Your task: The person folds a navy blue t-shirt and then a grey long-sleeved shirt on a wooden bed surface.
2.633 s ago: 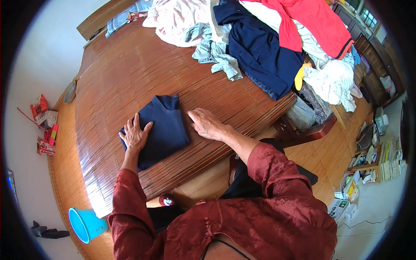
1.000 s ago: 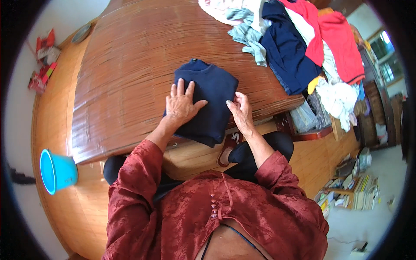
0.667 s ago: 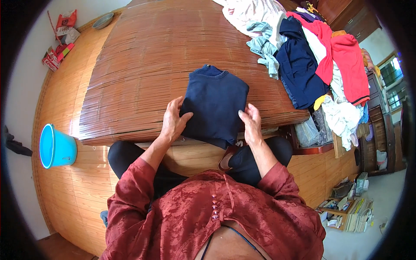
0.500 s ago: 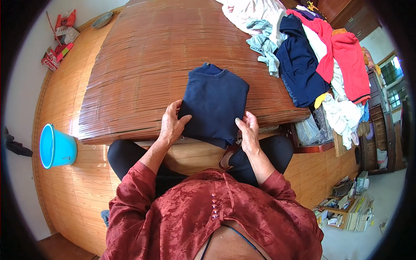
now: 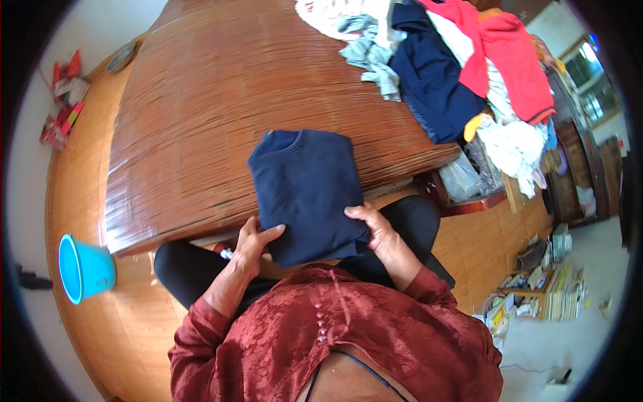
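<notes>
left hand [image 5: 250, 248] and right hand [image 5: 376, 230] pinch the folded navy garment [image 5: 308, 191] at opposite edges, apparently keeping its layers together; loose clothes [image 5: 439, 74] lie to its right.

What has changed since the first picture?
The folded navy shirt moved toward the person, its near end now past the mat. The left hand, earlier flat on it, and right hand, earlier apart, now grip its sides. The clothes pile and blue bucket stayed.
</notes>
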A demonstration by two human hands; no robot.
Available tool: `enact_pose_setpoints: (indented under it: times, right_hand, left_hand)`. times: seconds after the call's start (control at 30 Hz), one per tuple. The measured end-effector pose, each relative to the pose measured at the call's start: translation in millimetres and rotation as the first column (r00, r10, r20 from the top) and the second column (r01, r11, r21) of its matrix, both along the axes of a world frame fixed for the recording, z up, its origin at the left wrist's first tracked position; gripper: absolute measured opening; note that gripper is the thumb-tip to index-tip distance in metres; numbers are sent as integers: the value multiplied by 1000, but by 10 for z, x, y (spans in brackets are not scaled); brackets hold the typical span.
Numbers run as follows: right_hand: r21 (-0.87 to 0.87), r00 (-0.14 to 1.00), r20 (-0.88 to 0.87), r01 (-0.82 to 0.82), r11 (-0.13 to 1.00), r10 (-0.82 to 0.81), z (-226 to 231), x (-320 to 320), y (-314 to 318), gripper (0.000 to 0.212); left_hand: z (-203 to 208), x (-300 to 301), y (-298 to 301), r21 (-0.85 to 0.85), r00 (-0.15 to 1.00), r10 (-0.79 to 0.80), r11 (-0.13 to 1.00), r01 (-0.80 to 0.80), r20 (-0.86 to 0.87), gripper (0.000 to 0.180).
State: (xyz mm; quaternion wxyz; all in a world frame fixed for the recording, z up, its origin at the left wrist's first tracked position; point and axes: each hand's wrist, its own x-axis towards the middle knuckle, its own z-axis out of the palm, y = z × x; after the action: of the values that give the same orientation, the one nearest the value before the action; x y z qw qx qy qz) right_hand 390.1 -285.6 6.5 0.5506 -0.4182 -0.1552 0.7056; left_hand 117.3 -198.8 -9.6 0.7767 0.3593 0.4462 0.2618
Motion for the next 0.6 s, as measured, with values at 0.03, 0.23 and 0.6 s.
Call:
enact_pose_setpoints:
  times: [0.03, 0.23, 0.6]
  right_hand:
    - [-38, 1000, -3, 4, 999, -4, -35, -2, -47, 59]
    - [-53, 998, -52, 17, 998, -19, -63, -94, -153, 67]
    - [-2, 999, -4, -42, 999, 42, -194, -76, -330, 78]
  left_hand:
    - [13, -32, -18, -45, 996, -82, 996, 80, -31, 56]
    - [-193, -9, -14, -246, 928, 49, 968, 47, 369, 68]
    - [153, 103, -48, -81, 933, -55, 993, 90, 356, 75]
